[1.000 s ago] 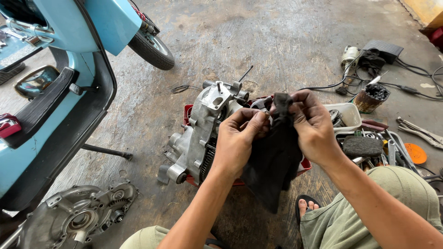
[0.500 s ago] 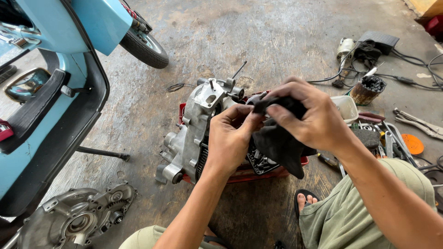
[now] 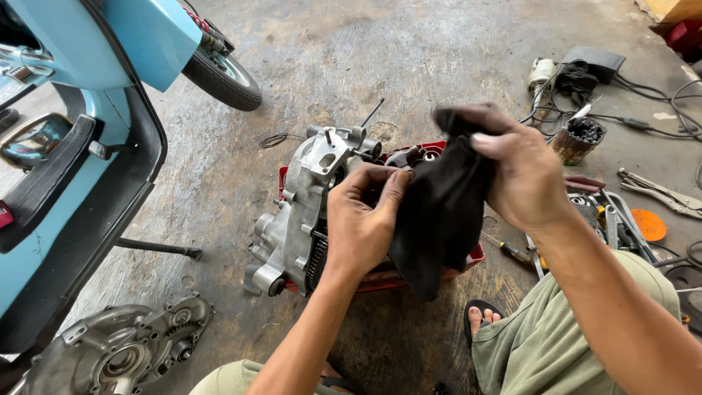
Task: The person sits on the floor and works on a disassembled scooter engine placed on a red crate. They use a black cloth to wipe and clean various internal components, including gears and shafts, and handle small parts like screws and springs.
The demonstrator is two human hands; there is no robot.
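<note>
Single view only, from a camera on the person's head. Looks steeply down and forward over both forearms at the concrete floor (image 3: 409,58). Close range: hands fill the centre, knees cut off at the bottom edge. Scooter (image 3: 88,88) clipped at the left edge, cables (image 3: 658,95) toward the top right corner. No second view to compare.

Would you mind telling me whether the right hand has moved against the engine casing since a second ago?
Yes. The right hand has lifted the black rag up and rightward, away from the engine casing.
</note>
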